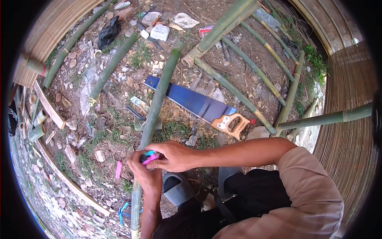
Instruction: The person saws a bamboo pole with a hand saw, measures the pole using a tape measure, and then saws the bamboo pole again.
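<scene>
A small pink, teal and black object [149, 157], which looks like a tape measure, sits between my two hands. My left hand [144, 171] is wrapped around its left side, over a long green bamboo pole [158, 97]. From the right, my right hand [173, 155] closes its fingers on the same object. The pole runs from the upper middle down to the bottom edge, passing beneath my hands. A handsaw with a blue blade [195, 102] and a wooden handle [230, 124] lies on the ground, its blade partly behind the pole.
Joined bamboo poles [238, 93] stand at the upper right. Another cut pole [113, 67] lies upper left, near white stones [160, 32] and a black bag [108, 34]. Bamboo strips [69, 179] lie at the left. Woven bamboo walls [346, 111] flank both sides. Grey shoes [178, 191] show below my hands.
</scene>
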`<state>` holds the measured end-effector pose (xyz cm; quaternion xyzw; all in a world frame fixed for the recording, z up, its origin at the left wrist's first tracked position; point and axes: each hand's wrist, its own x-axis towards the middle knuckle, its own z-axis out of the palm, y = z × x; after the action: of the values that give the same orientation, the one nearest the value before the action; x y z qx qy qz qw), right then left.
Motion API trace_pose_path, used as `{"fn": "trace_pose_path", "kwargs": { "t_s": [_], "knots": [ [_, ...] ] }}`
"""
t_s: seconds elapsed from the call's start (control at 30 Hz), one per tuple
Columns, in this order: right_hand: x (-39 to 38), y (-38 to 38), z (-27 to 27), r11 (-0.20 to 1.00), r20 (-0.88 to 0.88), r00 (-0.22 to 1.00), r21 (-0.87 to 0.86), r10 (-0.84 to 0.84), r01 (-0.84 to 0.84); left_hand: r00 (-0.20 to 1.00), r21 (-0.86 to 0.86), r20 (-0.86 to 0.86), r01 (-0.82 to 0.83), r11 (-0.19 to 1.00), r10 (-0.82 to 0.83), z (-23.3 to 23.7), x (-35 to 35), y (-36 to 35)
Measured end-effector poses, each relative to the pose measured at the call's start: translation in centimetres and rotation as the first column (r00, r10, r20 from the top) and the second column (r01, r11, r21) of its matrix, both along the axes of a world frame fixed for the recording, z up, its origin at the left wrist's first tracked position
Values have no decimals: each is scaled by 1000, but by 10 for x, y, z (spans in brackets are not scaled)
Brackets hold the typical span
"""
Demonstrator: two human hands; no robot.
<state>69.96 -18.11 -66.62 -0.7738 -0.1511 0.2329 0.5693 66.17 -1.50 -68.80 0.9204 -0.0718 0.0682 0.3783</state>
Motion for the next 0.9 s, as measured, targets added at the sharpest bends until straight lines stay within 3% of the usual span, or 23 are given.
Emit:
{"fn": "trace_pose_path", "kwargs": {
  "t_s": [0.03, 0.07, 0.1, 0.13, 0.17, 0.2, 0.27, 0.3, 0.33, 0.4, 0.43, 0.53, 0.6, 0.67, 0.73, 0.83, 0.9],
  "knots": [
    [-1, 0, -3, 999, 11, 1000, 46, -26, 25, 994, -7, -73, 86, 996, -87, 6, -3, -4],
    [-1, -5, -5, 999, 14, 1000, 45, -13, 12, 995, -8, -70, 73, 997, -74, 5, -5, -2],
    [2, -14, -2, 999, -50, 999, 42, -11, 13, 977, -343, -151, 91, 935, -150, 2, -7, 0],
    [6, -20, 0, 999, -113, 993, 41, -18, 23, 947, -636, -197, 75, 768, -255, 2, -8, 1],
    [13, -24, 0, 999, -108, 994, 42, -23, 28, 919, -833, -280, -89, 545, -277, 4, -10, 1],
    [19, -30, 0, 993, -73, 993, 76, 96, -90, 903, -863, -334, -177, 474, -270, 4, -4, 5],
    [21, -40, 1, 941, 2, 950, 133, 314, -311, 776, -899, -436, -354, 258, -456, 7, 5, 8],
    [19, -41, 2, 933, 36, 944, 149, 327, -329, 681, -882, -466, -312, 352, -564, 4, 7, 9],
    [16, -41, 2, 935, 39, 947, 148, 320, -322, 658, -899, -436, -296, 322, -614, -1, 6, 6],
    [10, -38, -4, 928, 142, 930, 111, 338, -355, 542, -841, -536, -276, 465, -648, 5, 2, -3],
    [8, -39, -10, 943, 146, 944, 118, 295, -313, 537, -841, -536, -270, 469, -651, -1, -2, -5],
    [6, -47, -15, 960, 44, 960, 28, 277, -279, 603, -823, -566, -367, 434, -562, -16, -11, -11],
    [7, -52, -20, 951, 113, 944, -51, 309, -305, 683, -730, -566, -154, 666, -462, -16, -9, -16],
    [9, -54, -22, 940, 70, 938, -48, 340, -338, 717, -712, -536, -100, 695, -445, -22, -10, -15],
    [9, -54, -25, 944, 90, 940, -58, 329, -325, 716, -604, -545, 26, 796, -437, -22, -10, -12],
    [10, -56, -30, 944, 113, 938, -81, 327, -319, 764, -591, -467, 106, 800, -446, -21, -10, -16],
    [14, -57, -25, 941, 116, 935, -95, 336, -326, 758, -597, -494, 61, 800, -426, -15, -11, -20]
  ]
}}
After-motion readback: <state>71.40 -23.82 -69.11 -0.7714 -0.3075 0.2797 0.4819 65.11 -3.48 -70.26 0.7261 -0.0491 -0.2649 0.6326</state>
